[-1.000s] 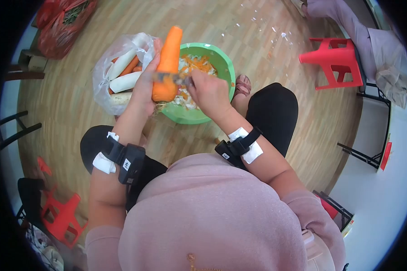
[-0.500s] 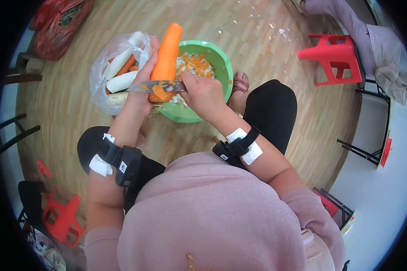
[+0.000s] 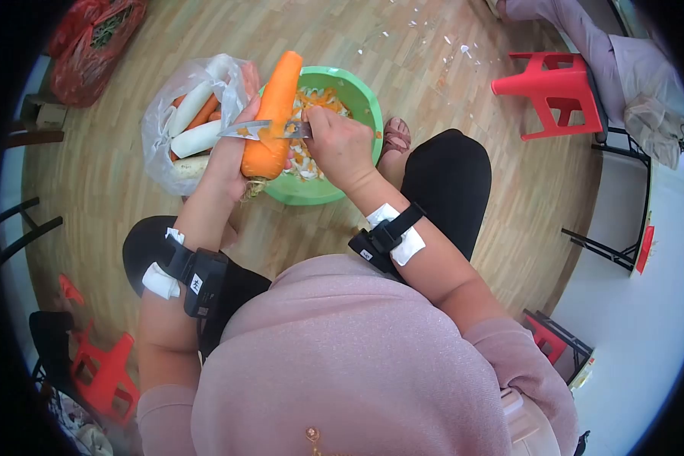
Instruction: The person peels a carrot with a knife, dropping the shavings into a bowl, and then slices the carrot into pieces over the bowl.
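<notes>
Left grip [image 3: 229,158] around the carrot [image 3: 278,102], narrow tip [image 3: 289,63] beyond.

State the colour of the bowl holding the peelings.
The bowl is green, as the head view shows.

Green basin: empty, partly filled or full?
Partly filled: orange and white peelings lie in the green basin, its inner wall partly bare below the rim. Depth: cannot tell.

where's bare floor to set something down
Bare floor shows between the clear plastic bag and black legs, and between the right knee and upper-right red stool.

It's crowded where bag and green basin sit side by side, with left hand, carrot, right hand and knife over them. White scraps lie left of that stool.
</notes>
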`<control>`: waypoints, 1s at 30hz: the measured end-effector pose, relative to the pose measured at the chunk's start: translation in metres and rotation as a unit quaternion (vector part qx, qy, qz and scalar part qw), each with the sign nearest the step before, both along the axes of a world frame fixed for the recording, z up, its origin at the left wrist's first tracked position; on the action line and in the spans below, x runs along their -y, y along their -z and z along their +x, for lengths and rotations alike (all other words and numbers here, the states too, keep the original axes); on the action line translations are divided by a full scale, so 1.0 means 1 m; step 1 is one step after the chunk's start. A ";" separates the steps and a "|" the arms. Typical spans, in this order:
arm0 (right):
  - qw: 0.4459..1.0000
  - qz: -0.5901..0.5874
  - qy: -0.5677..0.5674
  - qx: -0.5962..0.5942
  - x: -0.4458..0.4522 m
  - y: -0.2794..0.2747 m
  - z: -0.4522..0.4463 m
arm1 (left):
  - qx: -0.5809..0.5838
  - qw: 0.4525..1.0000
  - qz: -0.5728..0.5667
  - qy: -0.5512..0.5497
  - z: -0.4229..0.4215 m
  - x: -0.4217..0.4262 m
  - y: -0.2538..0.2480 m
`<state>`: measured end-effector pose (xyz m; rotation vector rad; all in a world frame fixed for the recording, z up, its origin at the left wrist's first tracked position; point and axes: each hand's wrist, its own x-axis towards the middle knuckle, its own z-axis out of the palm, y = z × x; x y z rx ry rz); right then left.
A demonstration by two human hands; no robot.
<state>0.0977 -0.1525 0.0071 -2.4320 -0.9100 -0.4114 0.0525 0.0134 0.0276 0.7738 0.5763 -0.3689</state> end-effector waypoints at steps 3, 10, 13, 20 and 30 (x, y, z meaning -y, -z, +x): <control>1.000 -0.002 -0.003 0.000 0.001 0.003 0.001 | 0.002 1.000 -0.006 0.006 -0.001 0.000 0.001; 0.994 -0.034 0.094 -0.053 0.012 0.028 0.018 | 0.002 0.997 -0.028 0.065 -0.011 -0.004 0.013; 0.993 -0.059 0.079 -0.068 0.014 0.023 0.016 | -0.016 0.998 -0.027 0.056 -0.013 -0.002 0.011; 0.996 -0.006 -0.011 -0.089 -0.001 0.013 -0.001 | -0.008 1.000 -0.020 0.014 -0.011 -0.007 0.010; 0.987 -0.071 0.105 -0.102 0.006 0.020 0.013 | -0.019 0.997 -0.044 0.055 -0.014 -0.002 0.004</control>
